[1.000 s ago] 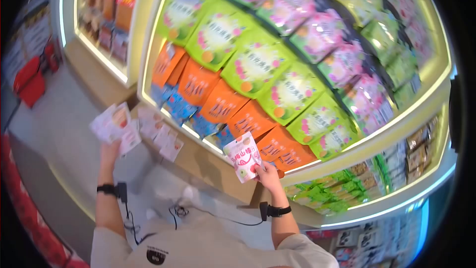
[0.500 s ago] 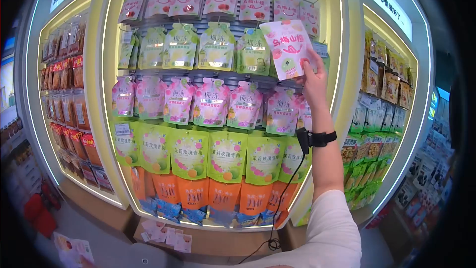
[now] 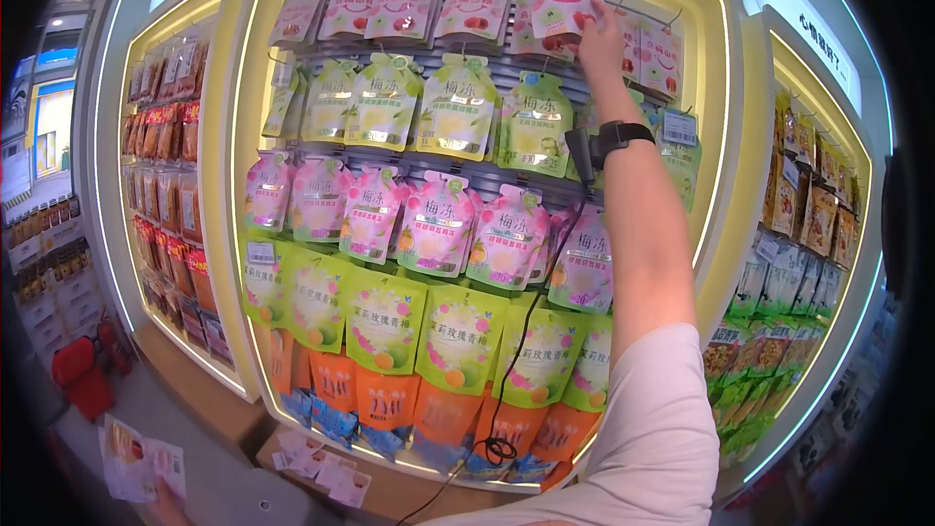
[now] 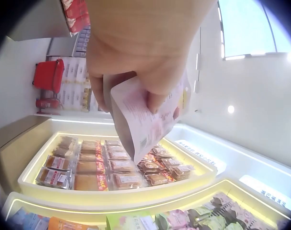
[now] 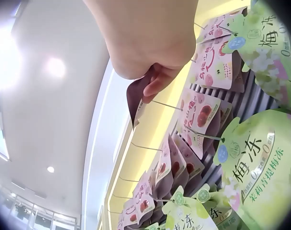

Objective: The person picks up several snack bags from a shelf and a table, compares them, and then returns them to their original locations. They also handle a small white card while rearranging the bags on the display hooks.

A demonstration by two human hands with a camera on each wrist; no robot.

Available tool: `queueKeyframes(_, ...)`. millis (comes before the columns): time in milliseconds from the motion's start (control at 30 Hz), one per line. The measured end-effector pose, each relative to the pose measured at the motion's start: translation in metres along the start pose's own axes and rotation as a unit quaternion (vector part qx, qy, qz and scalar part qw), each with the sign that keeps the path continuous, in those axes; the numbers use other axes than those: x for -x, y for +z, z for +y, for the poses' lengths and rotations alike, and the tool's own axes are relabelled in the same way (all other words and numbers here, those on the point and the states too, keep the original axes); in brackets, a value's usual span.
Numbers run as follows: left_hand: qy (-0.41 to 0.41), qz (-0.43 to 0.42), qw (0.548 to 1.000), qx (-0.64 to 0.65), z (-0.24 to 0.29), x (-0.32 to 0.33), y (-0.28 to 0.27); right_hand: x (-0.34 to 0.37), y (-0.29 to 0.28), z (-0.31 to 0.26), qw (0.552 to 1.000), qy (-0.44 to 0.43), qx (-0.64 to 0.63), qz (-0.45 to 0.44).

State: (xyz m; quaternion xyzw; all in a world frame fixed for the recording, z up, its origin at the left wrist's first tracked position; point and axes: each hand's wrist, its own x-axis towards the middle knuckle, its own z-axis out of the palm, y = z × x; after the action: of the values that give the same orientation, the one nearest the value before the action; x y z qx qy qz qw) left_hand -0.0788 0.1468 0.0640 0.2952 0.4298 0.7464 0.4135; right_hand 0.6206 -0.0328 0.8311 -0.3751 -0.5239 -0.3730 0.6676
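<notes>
My right hand [image 3: 602, 37] is raised to the top row of the rack and pinches a pink-and-white pouch [image 3: 560, 2] by its edge, in front of other pink pouches [image 3: 473, 13] hanging on hooks. In the right wrist view the hand [image 5: 148, 43] holds the dark-backed pouch [image 5: 136, 98] beside a bare metal hook. Low at the left, my left hand [image 3: 168, 507] grips pink-and-white pouches [image 3: 141, 468]; the left wrist view shows its fingers [image 4: 156, 99] curled round them.
Green jelly pouches [image 3: 456, 107], purple ones [image 3: 435, 224] and large green bags [image 3: 466, 331] hang below. Several pink pouches [image 3: 321, 468] lie on the ledge under the rack. A red basket [image 3: 80, 375] stands on the floor at the left. A thin cable hangs from the right wrist.
The right hand has risen from low by the ledge to the top row, carrying its pouch. The head view has tilted up from the lower shelves. The left hand still holds its pouches low at the left.
</notes>
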Motion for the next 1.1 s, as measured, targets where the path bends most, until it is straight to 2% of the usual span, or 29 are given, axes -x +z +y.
queueKeyframes(67,0.002,0.012,1.0,0.001,0.001,0.017,0.002,-0.01,0.01,0.003,1.0,-0.012,0.007,-0.005)
queueKeyframes(167,0.006,0.021,1.0,-0.004,0.008,0.035,0.007,-0.02,0.018,0.007,1.0,0.026,-0.006,-0.005)
queueKeyframes(233,0.009,0.023,1.0,-0.01,0.017,0.045,0.012,-0.028,0.026,0.014,0.998,-0.009,0.026,0.051)
queueKeyframes(267,0.011,0.024,1.0,-0.013,0.022,0.049,0.014,-0.031,0.029,0.017,0.998,-0.008,0.023,0.05)
queueKeyframes(467,0.024,0.024,0.999,-0.03,0.055,0.066,0.035,-0.031,0.044,0.012,0.996,0.039,0.038,0.072)
queueKeyframes(533,0.026,0.022,0.999,-0.035,0.065,0.071,0.043,-0.013,0.048,-0.008,0.987,0.096,0.094,0.092)
queueKeyframes(667,0.023,0.014,0.998,-0.048,0.084,0.087,0.063,-0.03,0.054,0.039,0.982,0.051,0.156,0.095)
queueKeyframes(733,0.023,0.004,0.998,-0.057,0.096,0.09,0.075,-0.03,0.051,0.047,0.959,0.08,0.262,0.071)
queueKeyframes(767,0.024,0.001,0.998,-0.061,0.103,0.092,0.081,-0.032,0.048,0.049,0.959,0.08,0.263,0.072)
queueKeyframes(833,0.023,-0.001,0.998,-0.064,0.125,0.104,0.099,-0.028,0.042,0.033,0.893,0.137,0.424,-0.062)
queueKeyframes(867,0.003,-0.044,0.992,-0.12,0.139,0.108,0.113,-0.025,0.041,0.024,0.894,0.136,0.423,-0.064)
queueKeyframes(900,-0.018,-0.086,0.98,-0.177,0.146,0.112,0.118,-0.019,0.042,0.011,0.874,0.145,0.464,-0.02)
queueKeyframes(933,0.011,-0.071,0.99,-0.125,0.134,0.107,0.121,-0.008,0.045,0.003,0.851,0.155,0.502,0.022)
queueKeyframes(967,0.041,-0.052,0.995,-0.074,0.119,0.102,0.124,0.0,0.048,0.003,0.868,0.079,0.487,0.057)
queueKeyframes(1000,0.039,-0.069,0.994,-0.075,0.128,0.108,0.134,0.008,0.051,0.002,0.88,0.002,0.466,0.091)
queueKeyframes(1067,0.021,-0.098,0.993,-0.054,0.148,0.117,0.161,0.033,0.058,-0.003,0.901,-0.234,0.354,0.093)
queueKeyframes(1100,0.008,-0.112,0.993,-0.033,0.157,0.122,0.175,0.068,0.063,-0.03,0.91,-0.288,0.294,0.044)
